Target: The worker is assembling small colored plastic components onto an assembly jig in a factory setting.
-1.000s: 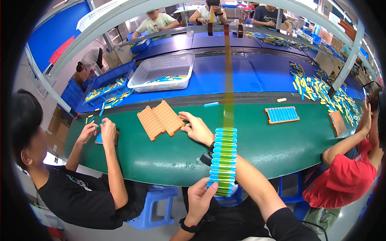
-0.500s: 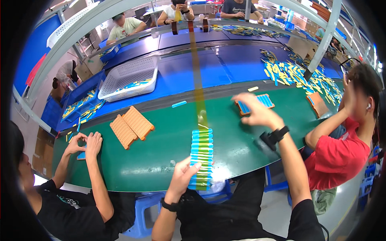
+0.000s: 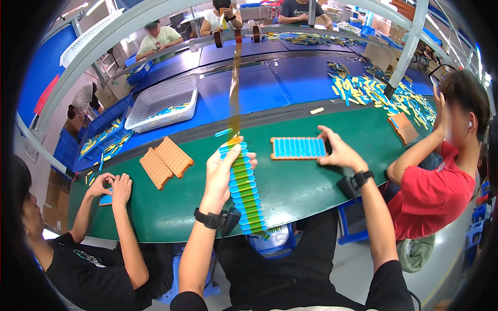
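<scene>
My left hand (image 3: 217, 171) grips the far end of a long strip of blue pieces (image 3: 246, 199), thumb on top. The flat, round-ended pieces lie side by side, joined along their middle by amber tape. The strip's near end hangs past the table edge. From its far end, a translucent amber tape (image 3: 235, 88) runs up to a roll (image 3: 238, 36) on the rail. My right hand (image 3: 340, 151) is closed on the right end of an orange grooved tray (image 3: 298, 157), thumb and fingers at its edges. Blue pieces (image 3: 298, 147) lie in a row across the tray.
Two orange grooved trays (image 3: 166, 163) lie at left on the green table (image 3: 197, 217). A loose blue piece (image 3: 223, 132) lies near my left hand. Beyond are a white basket (image 3: 194, 98) and a heap of blue and yellow pieces (image 3: 384, 98). Co-workers sit on both sides.
My left hand has moved from the strip's near part to its far end. My right hand has taken hold of the filled tray, which has come left and nearer.
</scene>
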A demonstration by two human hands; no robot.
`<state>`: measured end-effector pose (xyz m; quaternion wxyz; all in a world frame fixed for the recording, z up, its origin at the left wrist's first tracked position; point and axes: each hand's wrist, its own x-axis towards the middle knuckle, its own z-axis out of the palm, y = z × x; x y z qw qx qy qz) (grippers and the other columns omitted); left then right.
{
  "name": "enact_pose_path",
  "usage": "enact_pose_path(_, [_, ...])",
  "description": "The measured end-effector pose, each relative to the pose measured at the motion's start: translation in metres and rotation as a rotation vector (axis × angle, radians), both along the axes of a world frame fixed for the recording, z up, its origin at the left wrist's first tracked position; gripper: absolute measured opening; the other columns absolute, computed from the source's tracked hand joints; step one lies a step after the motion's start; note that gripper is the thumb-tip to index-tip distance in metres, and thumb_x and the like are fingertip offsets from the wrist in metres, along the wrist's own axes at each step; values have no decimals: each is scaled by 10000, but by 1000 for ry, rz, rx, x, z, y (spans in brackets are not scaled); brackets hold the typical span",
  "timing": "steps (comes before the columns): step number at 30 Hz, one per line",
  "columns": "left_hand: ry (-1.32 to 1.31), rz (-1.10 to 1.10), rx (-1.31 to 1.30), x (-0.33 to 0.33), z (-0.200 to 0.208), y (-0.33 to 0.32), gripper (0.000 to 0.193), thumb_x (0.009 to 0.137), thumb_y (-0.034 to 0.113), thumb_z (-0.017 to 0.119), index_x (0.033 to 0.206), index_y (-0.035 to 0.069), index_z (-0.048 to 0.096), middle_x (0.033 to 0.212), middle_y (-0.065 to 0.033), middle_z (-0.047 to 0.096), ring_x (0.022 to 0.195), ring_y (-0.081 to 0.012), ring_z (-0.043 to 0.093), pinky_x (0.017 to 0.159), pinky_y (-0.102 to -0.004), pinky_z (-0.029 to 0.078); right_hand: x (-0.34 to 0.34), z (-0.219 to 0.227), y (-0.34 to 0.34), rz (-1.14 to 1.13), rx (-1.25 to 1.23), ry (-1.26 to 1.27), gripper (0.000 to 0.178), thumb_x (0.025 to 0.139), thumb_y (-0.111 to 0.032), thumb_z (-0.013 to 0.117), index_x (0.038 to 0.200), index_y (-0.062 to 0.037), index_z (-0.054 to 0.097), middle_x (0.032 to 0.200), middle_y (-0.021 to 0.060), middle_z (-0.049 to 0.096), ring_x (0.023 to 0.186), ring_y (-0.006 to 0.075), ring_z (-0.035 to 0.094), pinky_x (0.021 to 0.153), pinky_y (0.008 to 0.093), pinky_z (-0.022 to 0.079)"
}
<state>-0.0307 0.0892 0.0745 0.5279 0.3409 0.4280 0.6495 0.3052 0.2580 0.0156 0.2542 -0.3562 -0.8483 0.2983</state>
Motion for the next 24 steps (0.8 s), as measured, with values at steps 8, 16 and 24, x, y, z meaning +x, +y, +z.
enact_pose_path(8, [-107, 42, 44, -8, -23, -13, 324, 1027, 247, 610, 1161, -47, 634, 1124, -198, 708, 1091, -312, 694, 898, -416, 589, -76, 11, -126, -244, 311, -207, 1051, 692, -486, 860, 1415, 126, 405, 1113, 239, 572, 1014, 386, 562, 906, 464, 471])
enact_pose_path(16, [-6, 27, -30, -17, -25, -34, 328, 1028, 280, 611, 1078, -39, 667, 929, -155, 738, 831, -228, 741, 718, -337, 612, -127, 46, -152, -85, -66, -122, 1196, 698, -570, 866, 1493, 110, 287, 1150, 306, 627, 1068, 418, 646, 927, 496, 508])
enact_pose_path(24, [107, -35, -88, 44, -39, -98, 292, 1040, 187, 603, 1058, -86, 706, 907, -160, 750, 807, -193, 732, 757, -340, 596, -105, 3, -60, -96, -56, 26, 485, 1007, -124, 561, 1416, 96, 424, 1136, 247, 595, 1054, 384, 608, 965, 443, 482])
